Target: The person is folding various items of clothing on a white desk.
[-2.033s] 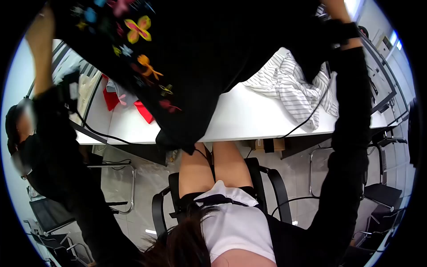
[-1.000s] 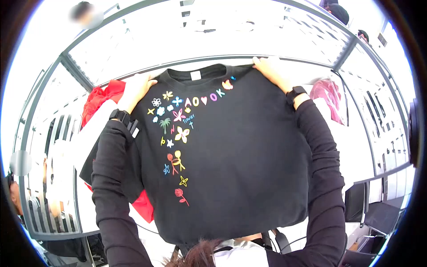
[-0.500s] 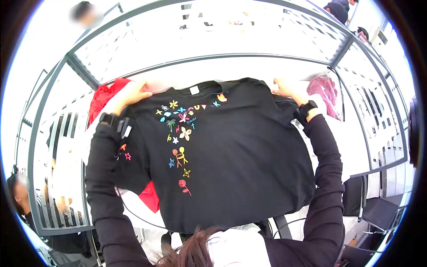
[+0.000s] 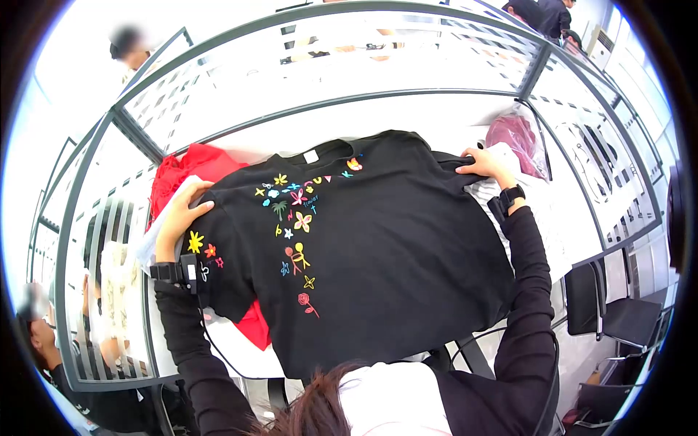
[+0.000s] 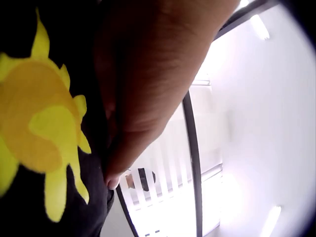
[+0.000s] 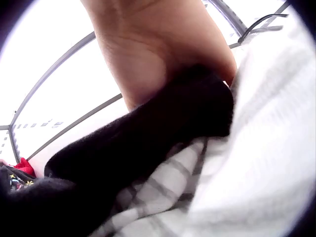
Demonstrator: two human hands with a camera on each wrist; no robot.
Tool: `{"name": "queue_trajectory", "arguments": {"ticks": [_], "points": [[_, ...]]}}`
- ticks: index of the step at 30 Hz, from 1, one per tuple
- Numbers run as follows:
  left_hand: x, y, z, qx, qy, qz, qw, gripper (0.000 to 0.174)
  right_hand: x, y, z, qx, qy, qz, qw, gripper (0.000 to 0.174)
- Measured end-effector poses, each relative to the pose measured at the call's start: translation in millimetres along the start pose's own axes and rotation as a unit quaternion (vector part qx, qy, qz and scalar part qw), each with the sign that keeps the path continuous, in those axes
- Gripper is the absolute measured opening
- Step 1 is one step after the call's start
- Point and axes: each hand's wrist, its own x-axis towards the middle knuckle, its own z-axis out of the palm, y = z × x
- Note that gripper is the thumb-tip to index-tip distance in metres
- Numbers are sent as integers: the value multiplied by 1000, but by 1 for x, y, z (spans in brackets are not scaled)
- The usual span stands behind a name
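A black T-shirt (image 4: 385,247) with colourful flowers, letters and figures lies spread across the white table, its neckline toward the far side. At its left shoulder, my left hand (image 4: 182,211) pinches the sleeve's upper edge. A yellow flower print (image 5: 42,118) fills part of the left wrist view beside the thumb. My right hand (image 4: 486,166) grips the other sleeve, which is bunched and folded. In the right wrist view, that black sleeve (image 6: 148,133) runs into the hand above a grey-striped white cloth (image 6: 168,182).
Red cloth (image 4: 193,171) lies at the back left, and more red fabric (image 4: 254,327) shows under the shirt. A plastic bag (image 4: 518,138) with dusty pink cloth stands at the back right. Grey metal frame bars (image 4: 349,98) surround the table. A black cable (image 4: 218,349) hangs by my left arm.
The shirt has come down from being held up to lying on the table. Both hands have moved from the shoulder tops outward to the sleeves, and the left sleeve is now spread out.
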Motion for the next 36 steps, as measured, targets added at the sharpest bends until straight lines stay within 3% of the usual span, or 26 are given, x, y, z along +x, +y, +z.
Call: {"name": "queue_trajectory", "arguments": {"ticks": [6, 10, 13, 17, 20, 23, 26, 30, 32, 33, 36], "points": [[-3, -12, 6, -104, 50, -4, 993, 30, 15, 1, 8, 80, 61, 45, 994, 56], [-8, -19, 6, -158, 91, 17, 983, 22, 29, -9, 15, -74, 63, -26, 995, 39], [-11, -29, 4, -227, 141, 39, 963, 15, 46, 1, 23, -17, 75, -7, 997, 30], [-11, -42, 0, -317, 161, 43, 934, 14, 50, 15, 23, -71, 232, 17, 970, 20], [-11, -47, -3, -335, 165, 41, 927, 14, 49, 18, 6, -68, 274, 32, 959, 21], [-11, -50, -4, -344, 160, 51, 924, 14, 40, 2, -17, -60, 268, 19, 961, 23], [-11, -54, -5, -350, 161, 53, 921, 14, 46, 5, -33, -34, 291, -63, 954, 24], [-11, -54, -4, -356, 168, 46, 918, 14, 63, -7, -60, -63, 214, -103, 969, 29], [-11, -56, -5, -360, 168, 49, 916, 15, 50, -57, -84, -21, 63, -17, 998, 29], [-11, -58, -5, -367, 165, 51, 914, 15, 37, -80, -89, 136, 8, 23, 990, 32], [-12, -56, -5, -374, 165, 47, 911, 16, 11, -137, -92, 260, -49, -13, 964, 31]]}}
